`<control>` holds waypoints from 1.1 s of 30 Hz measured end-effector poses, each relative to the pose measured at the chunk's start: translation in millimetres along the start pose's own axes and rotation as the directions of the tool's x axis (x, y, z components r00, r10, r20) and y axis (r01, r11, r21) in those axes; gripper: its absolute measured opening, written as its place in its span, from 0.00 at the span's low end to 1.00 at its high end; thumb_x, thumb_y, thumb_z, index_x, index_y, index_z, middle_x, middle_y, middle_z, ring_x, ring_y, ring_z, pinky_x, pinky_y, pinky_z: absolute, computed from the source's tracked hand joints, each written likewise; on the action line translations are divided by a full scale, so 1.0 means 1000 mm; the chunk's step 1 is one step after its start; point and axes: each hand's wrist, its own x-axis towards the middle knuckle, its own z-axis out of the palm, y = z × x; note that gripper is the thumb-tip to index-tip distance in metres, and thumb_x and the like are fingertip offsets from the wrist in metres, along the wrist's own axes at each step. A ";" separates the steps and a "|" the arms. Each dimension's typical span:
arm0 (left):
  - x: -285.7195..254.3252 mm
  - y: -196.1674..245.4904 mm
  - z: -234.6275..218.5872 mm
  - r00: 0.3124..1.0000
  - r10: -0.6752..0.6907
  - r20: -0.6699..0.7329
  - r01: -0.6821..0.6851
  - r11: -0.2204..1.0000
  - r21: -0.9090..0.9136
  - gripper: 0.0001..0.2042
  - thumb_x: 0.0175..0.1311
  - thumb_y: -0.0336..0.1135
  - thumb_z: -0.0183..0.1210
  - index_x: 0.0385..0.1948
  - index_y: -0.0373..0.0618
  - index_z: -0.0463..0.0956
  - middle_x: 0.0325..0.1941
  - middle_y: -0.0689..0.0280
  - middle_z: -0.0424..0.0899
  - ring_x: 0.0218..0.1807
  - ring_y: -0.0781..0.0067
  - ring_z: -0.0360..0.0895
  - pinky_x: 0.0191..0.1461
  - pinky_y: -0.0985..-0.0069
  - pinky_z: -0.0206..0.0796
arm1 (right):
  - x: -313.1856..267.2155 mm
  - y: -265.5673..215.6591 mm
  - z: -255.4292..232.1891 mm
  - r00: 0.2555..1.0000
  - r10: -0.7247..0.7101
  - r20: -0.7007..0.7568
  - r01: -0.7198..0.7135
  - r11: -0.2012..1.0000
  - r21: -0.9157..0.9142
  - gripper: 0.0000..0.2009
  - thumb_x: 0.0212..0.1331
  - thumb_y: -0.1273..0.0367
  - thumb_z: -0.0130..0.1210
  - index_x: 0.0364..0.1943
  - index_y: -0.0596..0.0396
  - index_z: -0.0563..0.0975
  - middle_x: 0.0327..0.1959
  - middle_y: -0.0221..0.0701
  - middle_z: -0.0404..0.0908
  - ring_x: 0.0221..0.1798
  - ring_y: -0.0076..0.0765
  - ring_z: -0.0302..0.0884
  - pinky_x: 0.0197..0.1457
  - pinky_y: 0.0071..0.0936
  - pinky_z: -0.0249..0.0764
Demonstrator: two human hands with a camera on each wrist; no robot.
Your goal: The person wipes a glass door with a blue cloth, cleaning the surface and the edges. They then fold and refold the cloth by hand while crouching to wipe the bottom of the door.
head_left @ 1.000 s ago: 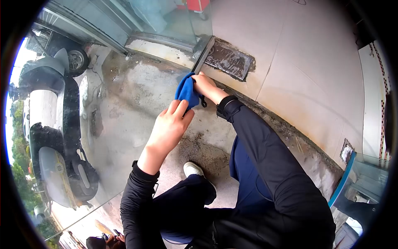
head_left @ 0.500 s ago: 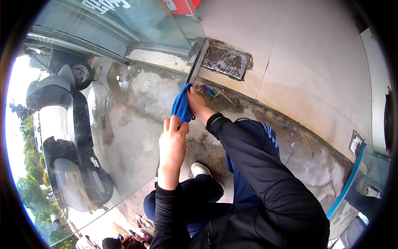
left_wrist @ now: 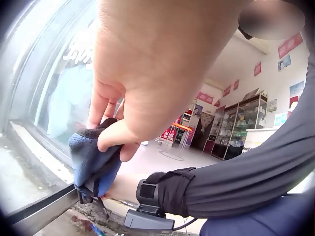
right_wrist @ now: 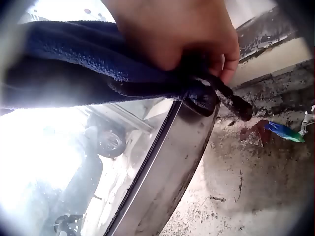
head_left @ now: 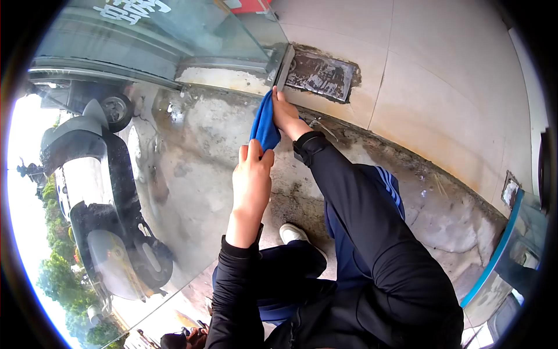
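Observation:
Stretched between both hands is a blue fuzzy cloth (head_left: 264, 125) with dark edging. My left hand (head_left: 251, 180) pinches its near end; in the left wrist view the thumb presses on the dark edge of the cloth (left_wrist: 93, 157). My right hand (head_left: 285, 110) grips the far end, fingers curled round it. A dark knotted strip (right_wrist: 236, 103) hangs from that end in the right wrist view. Right below it runs the metal edge strip (right_wrist: 172, 167) of a glass panel, and the cloth overlaps the strip's upper end.
A scooter (head_left: 102, 198) stands behind the glass at the left. A dark rectangular plate (head_left: 319, 75) is set in the pale tiled floor (head_left: 442, 99) ahead. A blue-green scrap (right_wrist: 285, 132) lies on rough concrete. At the right is a blue-edged glass panel (head_left: 494, 256).
Both hands have shifted forward with the cloth along the metal strip during the last half second. The cloth is drawn out longer and straighter than a second ago.

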 end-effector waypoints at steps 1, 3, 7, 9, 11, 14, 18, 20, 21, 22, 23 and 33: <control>0.005 0.003 0.000 0.999 0.039 0.012 -0.039 0.999 0.011 0.10 0.51 0.18 0.59 0.32 0.45 0.77 0.43 0.63 0.70 0.48 0.58 0.74 0.40 0.62 0.79 | 0.005 0.006 0.002 0.997 0.035 0.064 -0.036 0.999 0.022 0.32 0.80 0.62 0.38 0.81 0.50 0.41 0.68 0.49 0.68 0.53 0.65 0.81 0.58 0.55 0.76; 0.013 0.008 -0.001 0.997 0.078 0.028 -0.078 0.997 0.023 0.11 0.51 0.19 0.60 0.36 0.43 0.78 0.44 0.62 0.70 0.49 0.58 0.74 0.42 0.64 0.81 | 0.008 0.012 0.015 1.000 0.004 0.024 -0.004 1.000 -0.022 0.33 0.80 0.63 0.39 0.81 0.50 0.39 0.65 0.47 0.72 0.53 0.65 0.81 0.56 0.54 0.77; 0.019 0.008 -0.001 0.994 0.101 0.050 -0.103 0.994 0.033 0.12 0.51 0.19 0.61 0.38 0.43 0.78 0.46 0.62 0.71 0.51 0.58 0.75 0.41 0.64 0.82 | 0.010 0.018 0.026 0.993 -0.081 -0.089 0.070 0.990 -0.124 0.34 0.77 0.67 0.41 0.81 0.51 0.40 0.63 0.47 0.71 0.51 0.62 0.82 0.51 0.53 0.80; 0.020 0.006 -0.003 0.992 0.106 0.074 -0.107 0.994 0.009 0.12 0.51 0.19 0.61 0.37 0.43 0.78 0.47 0.62 0.72 0.51 0.58 0.75 0.40 0.64 0.82 | 0.008 0.019 0.023 0.991 -0.093 -0.101 0.077 0.986 -0.147 0.35 0.75 0.69 0.43 0.81 0.51 0.40 0.63 0.47 0.70 0.51 0.61 0.83 0.49 0.52 0.81; 0.021 0.007 -0.001 0.995 0.093 0.037 -0.092 0.996 -0.012 0.11 0.51 0.17 0.59 0.34 0.45 0.77 0.45 0.63 0.72 0.49 0.58 0.76 0.40 0.63 0.80 | 0.005 0.018 0.019 0.995 -0.082 -0.056 0.071 0.982 -0.177 0.38 0.70 0.73 0.46 0.81 0.54 0.42 0.65 0.46 0.69 0.51 0.61 0.83 0.49 0.52 0.82; 0.022 0.008 -0.004 0.997 0.081 0.021 -0.080 0.997 -0.023 0.11 0.51 0.16 0.57 0.31 0.47 0.77 0.43 0.64 0.72 0.47 0.58 0.77 0.41 0.61 0.78 | 0.001 0.015 0.022 0.990 -0.115 -0.080 0.093 0.968 -0.233 0.44 0.59 0.77 0.56 0.80 0.58 0.47 0.60 0.46 0.72 0.50 0.57 0.84 0.47 0.51 0.83; 0.025 0.010 -0.017 0.996 0.071 0.061 -0.069 0.997 -0.034 0.11 0.52 0.16 0.57 0.31 0.47 0.77 0.43 0.64 0.72 0.47 0.59 0.77 0.42 0.62 0.78 | -0.017 -0.003 0.006 0.995 -0.074 -0.071 0.060 0.981 -0.182 0.40 0.59 0.77 0.56 0.77 0.59 0.52 0.57 0.49 0.73 0.50 0.61 0.84 0.46 0.51 0.83; 0.030 0.010 -0.021 0.997 0.069 0.023 -0.069 0.997 -0.034 0.10 0.52 0.17 0.58 0.29 0.47 0.77 0.42 0.64 0.71 0.48 0.59 0.77 0.42 0.62 0.78 | -0.014 -0.012 -0.013 0.923 -0.102 -0.371 0.100 0.995 -0.027 0.30 0.61 0.76 0.55 0.69 0.61 0.61 0.56 0.51 0.73 0.51 0.65 0.82 0.47 0.53 0.82; 0.033 0.009 -0.022 0.997 0.072 -0.007 -0.072 0.997 -0.028 0.09 0.51 0.18 0.59 0.27 0.47 0.77 0.42 0.64 0.71 0.48 0.59 0.77 0.42 0.62 0.79 | -0.006 -0.015 -0.026 0.870 -0.076 -0.487 0.109 0.993 0.040 0.21 0.63 0.76 0.53 0.60 0.60 0.65 0.55 0.51 0.75 0.50 0.68 0.81 0.48 0.55 0.80; 0.036 0.008 -0.024 0.998 0.064 -0.010 -0.064 0.998 -0.022 0.09 0.51 0.18 0.59 0.27 0.47 0.77 0.42 0.64 0.71 0.48 0.59 0.77 0.42 0.62 0.79 | -0.001 -0.020 -0.043 0.845 -0.031 -0.534 0.116 0.985 0.127 0.19 0.63 0.76 0.53 0.58 0.58 0.66 0.54 0.50 0.75 0.49 0.68 0.80 0.48 0.56 0.79; 0.040 0.007 -0.025 0.997 0.076 -0.010 -0.076 0.997 -0.016 0.08 0.51 0.19 0.60 0.25 0.47 0.77 0.42 0.64 0.71 0.49 0.59 0.76 0.42 0.63 0.79 | 0.007 -0.018 -0.054 0.819 0.018 -0.573 0.125 0.970 0.209 0.17 0.64 0.75 0.53 0.56 0.57 0.67 0.53 0.50 0.75 0.49 0.67 0.80 0.49 0.56 0.78; 0.083 0.010 0.013 0.988 0.157 -0.011 -0.157 0.987 -0.021 0.08 0.50 0.21 0.62 0.20 0.48 0.76 0.43 0.62 0.69 0.48 0.57 0.74 0.42 0.64 0.80 | 0.072 0.035 -0.028 0.786 -0.028 -0.618 0.192 0.961 0.200 0.13 0.64 0.71 0.55 0.52 0.51 0.82 0.47 0.45 0.76 0.49 0.57 0.79 0.53 0.46 0.76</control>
